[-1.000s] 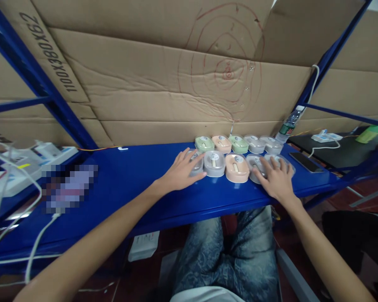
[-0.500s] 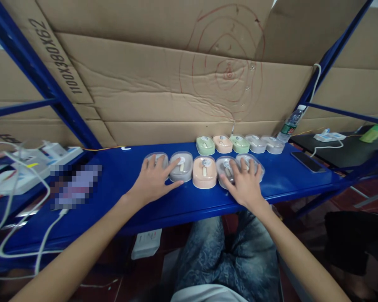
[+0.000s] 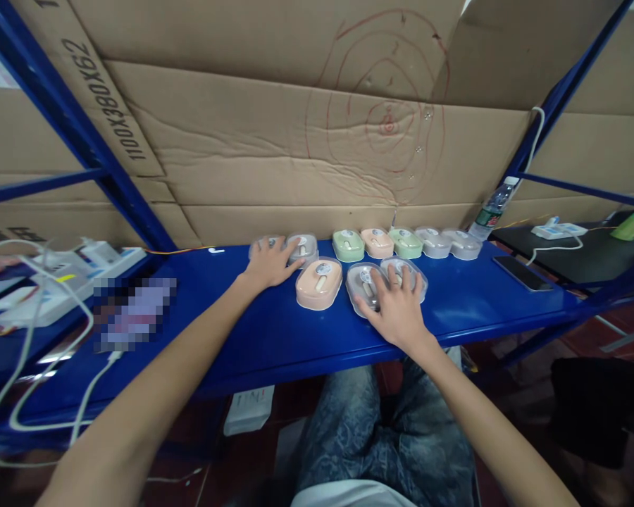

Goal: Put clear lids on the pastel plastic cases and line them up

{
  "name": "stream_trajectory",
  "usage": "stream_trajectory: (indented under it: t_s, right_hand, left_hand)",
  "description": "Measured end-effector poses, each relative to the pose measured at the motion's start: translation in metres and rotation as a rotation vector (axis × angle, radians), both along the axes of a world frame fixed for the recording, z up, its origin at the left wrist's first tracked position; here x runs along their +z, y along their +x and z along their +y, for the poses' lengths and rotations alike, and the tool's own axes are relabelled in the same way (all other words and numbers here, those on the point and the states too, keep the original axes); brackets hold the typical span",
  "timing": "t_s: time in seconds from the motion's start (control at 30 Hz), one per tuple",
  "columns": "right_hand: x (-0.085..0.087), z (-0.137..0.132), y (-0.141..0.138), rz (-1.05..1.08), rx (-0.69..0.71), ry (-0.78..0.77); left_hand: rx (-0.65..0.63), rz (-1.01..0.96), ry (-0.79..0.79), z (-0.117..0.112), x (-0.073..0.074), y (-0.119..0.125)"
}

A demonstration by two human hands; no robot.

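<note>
With fingers spread, my left hand (image 3: 268,264) rests over two grey rounded plastic boxes with clear lids. It covers part of the far-left box, while the second grey box (image 3: 305,246) shows beside my thumb. My right hand (image 3: 399,303) lies open across two more grey boxes; one grey box (image 3: 360,280) shows left of its fingers, and the other is partly hidden under them. Between my hands, a peach box (image 3: 320,292) sits slightly turned, with a round sticker and a small cream piece on its top.
Along the cardboard wall (image 3: 243,141) stands a row of boxes: a green box (image 3: 348,246), a peach box (image 3: 377,243), another green box and two grey ones. A bottle (image 3: 490,211) and a dark phone (image 3: 522,273) are at right. White cables and a power strip (image 3: 79,282) occupy the left.
My left hand has moved away from me toward the wall, taking the two grey boxes with it. The peach box and my right hand's boxes have shifted left; the peach box has turned.
</note>
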State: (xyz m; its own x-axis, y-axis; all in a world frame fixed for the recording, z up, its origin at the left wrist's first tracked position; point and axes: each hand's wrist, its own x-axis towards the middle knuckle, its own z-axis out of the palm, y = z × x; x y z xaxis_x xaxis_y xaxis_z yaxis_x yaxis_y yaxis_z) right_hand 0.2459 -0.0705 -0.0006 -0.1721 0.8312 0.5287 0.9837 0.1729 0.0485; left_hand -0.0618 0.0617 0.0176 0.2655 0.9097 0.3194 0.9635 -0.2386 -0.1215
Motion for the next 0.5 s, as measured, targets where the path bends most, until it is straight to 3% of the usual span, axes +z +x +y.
stream_trajectory:
  t_s: [0.3, 0.5]
  right_hand:
    - [0.002, -0.003, 0.011, -0.004, -0.021, -0.004]
    - [0.000, -0.001, 0.012, 0.002, -0.012, 0.007]
  left_hand:
    - [-0.116, 0.065, -0.047, 0.036, 0.014, 0.033]
    - [-0.114, -0.124, -0.052, 0.029, 0.030, 0.033]
